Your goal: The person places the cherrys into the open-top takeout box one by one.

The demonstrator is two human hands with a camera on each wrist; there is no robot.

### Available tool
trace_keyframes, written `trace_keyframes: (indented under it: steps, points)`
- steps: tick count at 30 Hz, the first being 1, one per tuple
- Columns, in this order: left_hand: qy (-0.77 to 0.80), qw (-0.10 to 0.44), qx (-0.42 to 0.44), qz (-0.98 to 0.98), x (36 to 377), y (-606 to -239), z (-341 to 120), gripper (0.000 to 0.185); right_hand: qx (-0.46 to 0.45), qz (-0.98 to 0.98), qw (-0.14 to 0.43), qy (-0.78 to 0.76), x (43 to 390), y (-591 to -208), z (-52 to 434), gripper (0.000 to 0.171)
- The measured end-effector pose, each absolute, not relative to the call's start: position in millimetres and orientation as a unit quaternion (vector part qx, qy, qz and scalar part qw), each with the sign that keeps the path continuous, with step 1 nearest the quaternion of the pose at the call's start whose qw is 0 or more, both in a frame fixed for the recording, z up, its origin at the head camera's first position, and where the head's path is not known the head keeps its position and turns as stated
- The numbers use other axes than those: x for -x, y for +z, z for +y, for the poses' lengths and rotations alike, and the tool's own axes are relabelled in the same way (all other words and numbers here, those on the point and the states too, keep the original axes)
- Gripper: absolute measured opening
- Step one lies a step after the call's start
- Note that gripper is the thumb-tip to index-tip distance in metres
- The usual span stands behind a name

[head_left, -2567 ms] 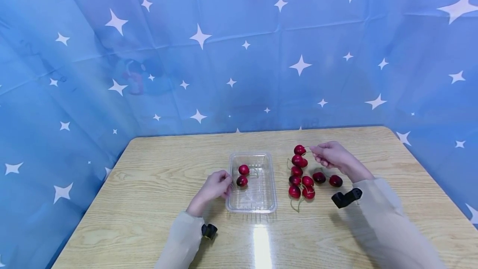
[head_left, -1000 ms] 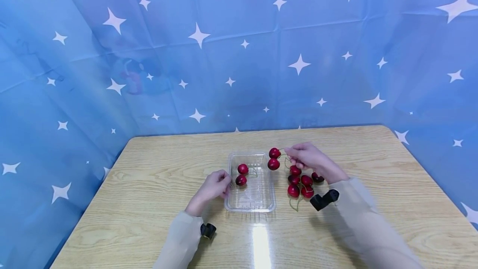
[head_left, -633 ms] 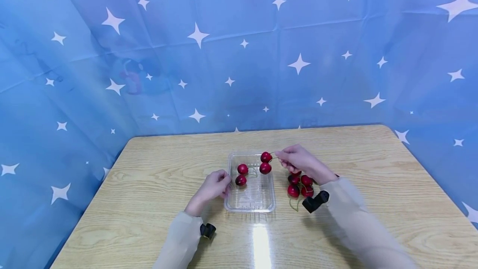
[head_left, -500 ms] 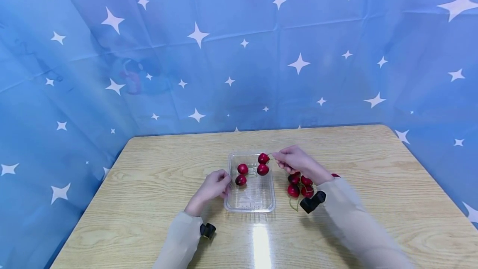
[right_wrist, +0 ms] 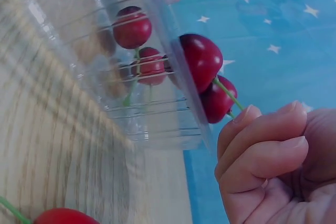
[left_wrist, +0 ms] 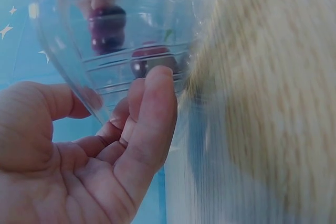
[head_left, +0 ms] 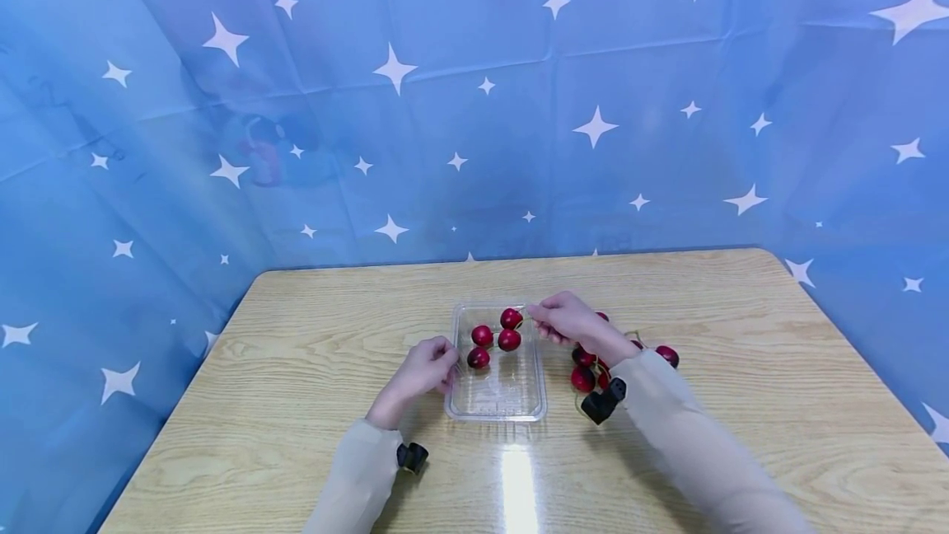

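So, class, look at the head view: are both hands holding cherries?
No: only the right hand pinches the stems of a cherry pair over the clear tray, while the left hand rests against the tray's side.

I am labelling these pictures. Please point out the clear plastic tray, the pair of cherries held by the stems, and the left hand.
clear plastic tray (head_left: 495,414), head view, near rim.
pair of cherries (right_wrist: 202,61), right wrist view, upper cherry's skin.
left hand (head_left: 425,369), head view, back of hand.

Head view high, facing forward-down over table (head_left: 296,402), wrist views close, low, both sharing clear tray (head_left: 474,410)
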State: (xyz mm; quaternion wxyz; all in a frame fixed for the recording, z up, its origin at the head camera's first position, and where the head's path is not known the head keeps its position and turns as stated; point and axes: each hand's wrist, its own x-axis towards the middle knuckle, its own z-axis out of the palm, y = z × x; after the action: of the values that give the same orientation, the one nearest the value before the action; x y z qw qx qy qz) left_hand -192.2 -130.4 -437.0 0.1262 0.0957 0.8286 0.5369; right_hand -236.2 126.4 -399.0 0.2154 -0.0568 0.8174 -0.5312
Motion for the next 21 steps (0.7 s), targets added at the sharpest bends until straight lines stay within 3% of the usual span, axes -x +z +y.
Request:
trace_keyframes:
  steps: [21]
  points:
    - [0.532, 0.115, -0.107, 0.832, 192.1, -436.3, -128.4, 0.019, 0.036, 0.859, 0.174, -0.480, 240.1, -402.8, 105.1, 0.033]
